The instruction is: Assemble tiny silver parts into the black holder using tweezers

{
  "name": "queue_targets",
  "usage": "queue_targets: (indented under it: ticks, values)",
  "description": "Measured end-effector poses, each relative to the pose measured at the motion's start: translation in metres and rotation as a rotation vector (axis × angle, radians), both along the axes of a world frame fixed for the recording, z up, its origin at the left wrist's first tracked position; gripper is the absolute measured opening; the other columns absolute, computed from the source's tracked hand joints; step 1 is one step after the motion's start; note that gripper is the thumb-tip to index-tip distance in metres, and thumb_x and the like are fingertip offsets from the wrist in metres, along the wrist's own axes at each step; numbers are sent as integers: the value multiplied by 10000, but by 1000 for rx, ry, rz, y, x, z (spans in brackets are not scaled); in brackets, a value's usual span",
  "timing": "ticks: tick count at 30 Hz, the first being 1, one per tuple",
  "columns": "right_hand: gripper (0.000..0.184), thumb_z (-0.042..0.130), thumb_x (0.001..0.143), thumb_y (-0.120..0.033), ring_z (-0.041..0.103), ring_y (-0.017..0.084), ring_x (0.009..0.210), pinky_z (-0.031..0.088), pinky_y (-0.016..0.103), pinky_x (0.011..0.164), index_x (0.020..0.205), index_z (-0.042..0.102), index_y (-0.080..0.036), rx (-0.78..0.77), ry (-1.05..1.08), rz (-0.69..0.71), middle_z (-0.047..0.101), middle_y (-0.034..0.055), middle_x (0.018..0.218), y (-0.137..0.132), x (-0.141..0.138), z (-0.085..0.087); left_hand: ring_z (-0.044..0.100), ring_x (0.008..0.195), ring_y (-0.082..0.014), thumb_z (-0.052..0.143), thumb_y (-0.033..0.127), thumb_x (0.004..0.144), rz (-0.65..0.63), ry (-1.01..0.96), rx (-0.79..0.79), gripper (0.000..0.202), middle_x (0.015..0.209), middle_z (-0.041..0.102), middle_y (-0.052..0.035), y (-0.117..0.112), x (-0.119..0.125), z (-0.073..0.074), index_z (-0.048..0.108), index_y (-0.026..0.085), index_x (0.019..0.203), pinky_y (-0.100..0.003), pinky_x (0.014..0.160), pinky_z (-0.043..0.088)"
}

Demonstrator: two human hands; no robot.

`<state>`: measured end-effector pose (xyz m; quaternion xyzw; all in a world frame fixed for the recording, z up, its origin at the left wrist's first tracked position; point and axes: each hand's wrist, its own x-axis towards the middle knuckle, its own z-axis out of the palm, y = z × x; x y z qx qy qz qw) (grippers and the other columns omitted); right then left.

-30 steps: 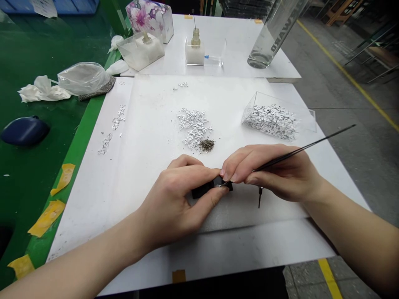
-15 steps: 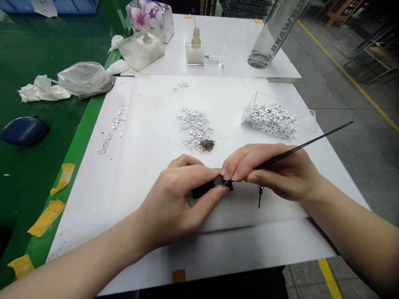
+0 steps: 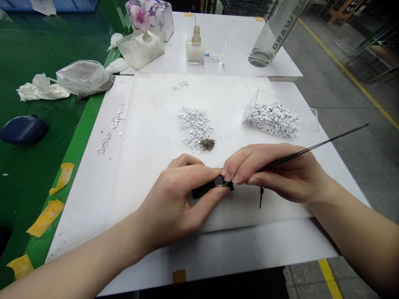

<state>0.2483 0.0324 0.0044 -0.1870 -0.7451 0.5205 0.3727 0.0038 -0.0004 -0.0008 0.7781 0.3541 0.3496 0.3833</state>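
Black little block (image 3: 204, 190) pinched in the left hand (image 3: 170, 203), thumb and fingers closed around it, sitting toward the front edge of the table (image 3: 199, 249), about mid-width. Its long axis runs pretty much left to right, tipped up a bit at the right end, and the left hand is the nearer one, basically wrapped over it. The right hand (image 3: 280, 176) is curled in a pen grip on long black tweezers (image 3: 314, 148), tips down at the block's right end, fingertips almost on it. Just under that hand there's a small dark pin (image 3: 261, 197). Farther up sit a heap of white bits (image 3: 195, 126), dark grains (image 3: 207, 144) and a clear box of bits (image 3: 274, 120). Top right, a glass bottle (image 3: 276, 33) reads "WARD", maybe more.
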Motion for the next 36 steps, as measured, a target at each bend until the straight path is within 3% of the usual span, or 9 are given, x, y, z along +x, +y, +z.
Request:
queue_targets:
  ticks: [21, 36]
  values:
    - [126, 703, 1024, -197, 769, 225, 993, 652, 352, 913, 1092, 807, -183, 16, 13, -43, 808, 96, 1002, 0, -2, -2, 659, 914, -191, 681, 190, 984, 14, 8, -4, 109, 939, 810, -3, 0, 0, 0, 783, 223, 1007, -318, 858, 568]
    - [136, 715, 1009, -167, 772, 220, 1030, 637, 330, 952, 1102, 815, -166, -13, 3, 12, 811, 105, 1031, 1, 1, 0, 674, 904, -178, 690, 175, 983, -7, -4, 14, 97, 960, 819, 8, 0, 1, -1, 772, 214, 1016, -328, 886, 552]
